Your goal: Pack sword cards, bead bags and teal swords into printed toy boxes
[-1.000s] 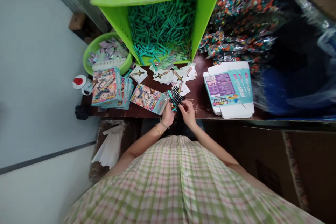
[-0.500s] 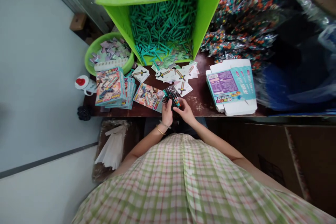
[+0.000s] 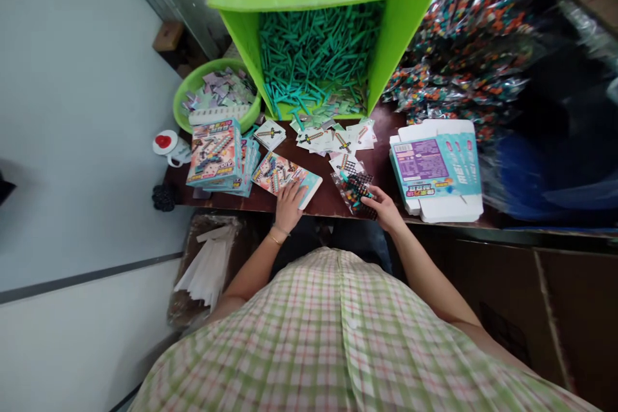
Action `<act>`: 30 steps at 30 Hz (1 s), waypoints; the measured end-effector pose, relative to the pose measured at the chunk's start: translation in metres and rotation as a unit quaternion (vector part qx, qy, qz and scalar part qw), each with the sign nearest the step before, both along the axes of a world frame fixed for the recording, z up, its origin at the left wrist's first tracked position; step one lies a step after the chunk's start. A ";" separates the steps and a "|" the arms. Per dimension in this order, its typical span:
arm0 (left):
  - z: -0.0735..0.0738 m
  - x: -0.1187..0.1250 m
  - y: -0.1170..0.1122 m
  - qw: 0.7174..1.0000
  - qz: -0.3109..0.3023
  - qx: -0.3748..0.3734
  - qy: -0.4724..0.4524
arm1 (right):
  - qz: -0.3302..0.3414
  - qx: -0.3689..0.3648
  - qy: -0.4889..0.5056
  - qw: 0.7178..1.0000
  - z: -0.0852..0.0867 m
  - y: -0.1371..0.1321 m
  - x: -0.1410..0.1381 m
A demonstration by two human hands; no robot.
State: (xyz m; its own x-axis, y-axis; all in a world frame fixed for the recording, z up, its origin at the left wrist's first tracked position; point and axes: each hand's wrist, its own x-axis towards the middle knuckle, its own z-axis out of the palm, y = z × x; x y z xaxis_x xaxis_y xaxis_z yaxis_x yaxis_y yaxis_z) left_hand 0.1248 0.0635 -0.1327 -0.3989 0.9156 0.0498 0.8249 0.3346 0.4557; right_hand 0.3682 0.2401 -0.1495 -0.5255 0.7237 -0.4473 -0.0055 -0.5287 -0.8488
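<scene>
My left hand [image 3: 288, 206] lies with outstretched fingers on a flat printed cardboard box [image 3: 270, 170], whose teal and white end points toward me. In my right hand [image 3: 385, 208], between thumb and fingers, is a see-through bag of small coloured pieces [image 3: 351, 192], with black grid pieces and a teal stick at it. Whether the grids are inside the bag I cannot tell. Just behind the bag are cards with pixel sword pictures [image 3: 344, 140].
A green bin [image 3: 396, 45] of teal sticks stands at the back. Left of it are a green basin [image 3: 181, 103], stacked printed boxes [image 3: 215, 154] and a mug [image 3: 178, 153]. Flat teal cartons [image 3: 434, 167] lie on the right, before bags of coloured pieces [image 3: 463, 64].
My hands have moved apart. The left has left the bag and is now on the flat box; the right has carried the bag and grids to the right. The view has shifted slightly.
</scene>
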 end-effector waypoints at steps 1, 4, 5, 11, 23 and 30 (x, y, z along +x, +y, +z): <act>0.004 -0.005 0.001 0.999 0.009 0.033 -0.005 | 0.011 -0.012 0.011 1.000 0.003 -0.003 -0.003; 0.025 -0.017 0.012 0.986 0.050 0.154 -0.032 | 0.064 -0.023 0.057 0.996 0.016 -0.016 -0.026; 0.033 -0.020 0.018 0.979 0.065 0.189 -0.045 | 0.083 -0.019 0.073 0.994 0.020 -0.020 -0.037; 0.058 -0.019 0.037 0.945 0.111 0.283 -0.117 | 0.121 0.024 0.109 0.986 0.029 -0.030 -0.092; 0.036 0.033 0.040 0.985 -0.079 0.114 -0.105 | 0.226 0.050 0.057 0.971 0.041 0.039 -0.064; 0.060 0.028 0.056 0.967 -0.011 0.199 -0.161 | 0.158 0.164 0.101 0.969 0.055 0.037 -0.083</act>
State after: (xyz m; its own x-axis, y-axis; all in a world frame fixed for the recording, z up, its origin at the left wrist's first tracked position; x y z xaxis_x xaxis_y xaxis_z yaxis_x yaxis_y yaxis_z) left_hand 0.1523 0.1199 -0.0729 -0.4324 0.8585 0.2758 0.6238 0.0639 0.7790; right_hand 0.2856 0.2766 -0.0945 -0.7966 0.5984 -0.0859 -0.0707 -0.2333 -0.9698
